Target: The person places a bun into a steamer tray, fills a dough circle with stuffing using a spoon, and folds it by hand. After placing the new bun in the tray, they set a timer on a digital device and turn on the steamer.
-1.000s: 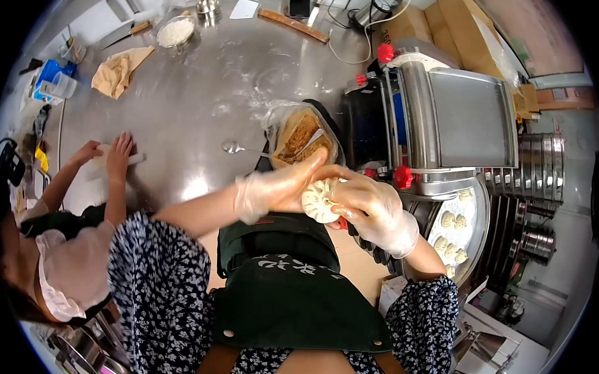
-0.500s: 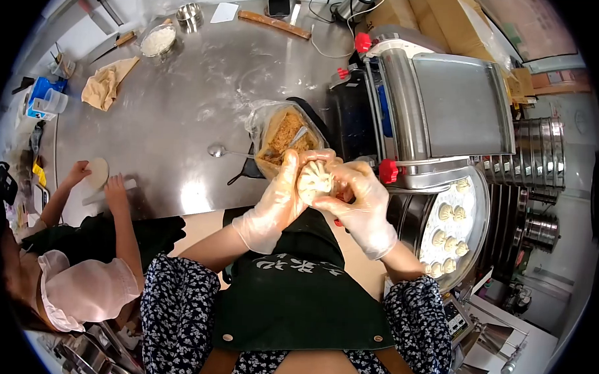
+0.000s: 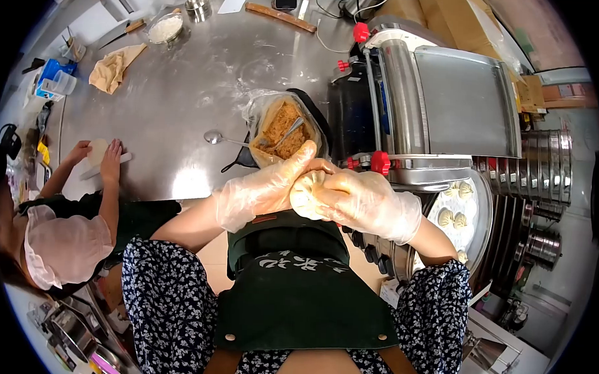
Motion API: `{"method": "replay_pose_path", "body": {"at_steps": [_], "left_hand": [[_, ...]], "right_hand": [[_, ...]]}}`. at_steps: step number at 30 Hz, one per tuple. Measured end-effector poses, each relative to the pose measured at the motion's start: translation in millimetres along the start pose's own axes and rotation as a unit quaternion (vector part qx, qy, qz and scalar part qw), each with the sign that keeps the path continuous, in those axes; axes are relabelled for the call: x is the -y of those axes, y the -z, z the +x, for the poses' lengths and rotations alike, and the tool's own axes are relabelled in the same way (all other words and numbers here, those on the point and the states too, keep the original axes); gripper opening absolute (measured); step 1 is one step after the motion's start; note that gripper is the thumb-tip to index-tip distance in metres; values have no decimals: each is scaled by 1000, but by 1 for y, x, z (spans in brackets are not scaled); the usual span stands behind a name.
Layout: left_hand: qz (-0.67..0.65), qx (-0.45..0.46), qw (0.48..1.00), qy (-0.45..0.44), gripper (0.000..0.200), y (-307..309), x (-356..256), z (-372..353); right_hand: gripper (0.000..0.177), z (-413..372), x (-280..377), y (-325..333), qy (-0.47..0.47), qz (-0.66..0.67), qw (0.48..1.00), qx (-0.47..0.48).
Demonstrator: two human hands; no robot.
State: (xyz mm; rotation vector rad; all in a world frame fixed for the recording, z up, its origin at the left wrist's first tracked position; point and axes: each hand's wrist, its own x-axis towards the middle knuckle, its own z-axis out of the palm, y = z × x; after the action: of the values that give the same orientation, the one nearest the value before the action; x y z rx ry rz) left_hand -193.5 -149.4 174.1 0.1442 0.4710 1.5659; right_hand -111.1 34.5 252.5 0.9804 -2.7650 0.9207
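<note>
A pleated dough bun (image 3: 307, 195) is held between my two hands in front of my apron. My left hand (image 3: 263, 192), in a clear plastic glove, cups it from the left with the thumb raised. Over its top, the gloved fingers of my right hand (image 3: 362, 197) pinch the folds; the fingertips partly hide the pleats. Just beyond the hands lies a plastic-lined bag of crumbly orange-brown filling (image 3: 280, 124) with a metal spoon (image 3: 289, 130) stuck in it. To its left, another spoon (image 3: 214, 137) rests on the steel table.
A dough roller machine (image 3: 408, 98) with red knobs stands at right. Below it, a round steamer tray (image 3: 473, 226) holds several pleated buns. At left, a co-worker's hands (image 3: 96, 159) handle a dough disc. A flour bowl (image 3: 165, 29), cloth (image 3: 114, 68) and wooden stick (image 3: 280, 17) lie farther back.
My right hand has closed in over the bun's top, its fingers now covering more of the pleats. The bun has tilted and moved slightly left and down. The co-worker's hands have drawn closer together.
</note>
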Motion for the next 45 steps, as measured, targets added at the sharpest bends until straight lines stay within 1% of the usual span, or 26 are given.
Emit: {"method": "replay_pose_path", "body": {"at_steps": [2, 3, 5, 7, 9, 10, 13, 14, 18, 21, 22, 23, 25, 26, 27, 29, 30, 31, 33, 34, 36, 38, 39, 42, 43, 45], "left_hand": [[-9, -25, 993, -116, 79, -5, 10, 2], [-12, -36, 984, -173, 77, -8, 16, 5], [33, -66, 948, -309, 77, -12, 28, 12], [33, -129, 919, -370, 77, -22, 37, 14], [37, -120, 916, -381, 78, -25, 37, 12], [39, -115, 914, -387, 78, -25, 36, 9], [70, -51, 944, -318, 79, -12, 25, -10], [122, -54, 956, -262, 88, -15, 15, -20], [-27, -27, 999, -29, 95, 3, -2, -49], [5, -20, 1000, -19, 94, 25, -1, -72], [-44, -43, 997, -35, 94, 41, 11, -78], [-47, 4, 992, -120, 93, 73, 33, -78], [-101, -105, 968, -205, 92, 98, 58, -96], [-158, -130, 950, -235, 93, 111, 69, -102], [-189, -201, 928, -251, 96, 127, 79, -111], [-170, -183, 909, -335, 99, 156, 86, -124], [-167, -216, 898, -345, 103, 167, 80, -132], [-128, -243, 894, -354, 107, 182, 76, -143], [53, -361, 860, -357, 111, 203, 65, -160], [114, -451, 828, -312, 113, 179, 50, -168], [229, -560, 725, -329, 114, 181, 43, -157], [254, -555, 712, -348, 115, 229, 64, -170], [254, -545, 710, -368, 115, 245, 70, -172], [229, -528, 726, -377, 116, 236, 69, -153], [219, -506, 737, -391, 114, 241, 78, -152], [198, -458, 759, -418, 110, 251, 96, -150]], "right_hand": [[39, -6, -7, 3, 4, 24, 1000, -15], [41, -4, -8, -2, -5, 25, 996, -91], [44, -6, 10, -16, -178, 52, 959, -215], [41, -2, 24, -35, -277, 131, 908, -285], [38, 0, 26, -53, -276, 128, 895, -327], [35, 2, 30, -51, -276, 97, 905, -308], [32, 8, 31, -40, -142, 11, 955, -261], [32, 11, 32, -37, -115, 20, 963, -241], [40, 27, 32, -32, -22, 38, 995, -88], [40, 46, 35, -49, 3, -33, 999, -25], [39, 49, 35, -67, -9, -24, 998, -64], [61, 45, 30, -98, -23, -44, 992, -115], [74, 52, 40, -152, -130, -28, 977, -166], [99, 59, 42, -183, -206, 50, 964, -160], [112, 66, 41, -216, -248, 74, 955, -147], [116, 89, 27, -267, -242, 200, 942, -120], [115, 97, 22, -290, -219, 189, 946, -148], [110, 106, 12, -309, -212, 250, 930, -164], [107, 125, -8, -335, -227, 290, 919, -141], [103, 130, -27, -361, -157, 283, 930, -175], [101, 131, -57, -406, -184, 257, 941, -122], [105, 125, -68, -424, -163, 186, 963, -107], [102, 123, -61, -421, -197, 261, 936, -134], [92, 122, -30, -431, -291, 485, 770, -293], [89, 127, -23, -431, -319, 488, 766, -270], [87, 137, -26, -429, -301, 440, 816, -224]]}}
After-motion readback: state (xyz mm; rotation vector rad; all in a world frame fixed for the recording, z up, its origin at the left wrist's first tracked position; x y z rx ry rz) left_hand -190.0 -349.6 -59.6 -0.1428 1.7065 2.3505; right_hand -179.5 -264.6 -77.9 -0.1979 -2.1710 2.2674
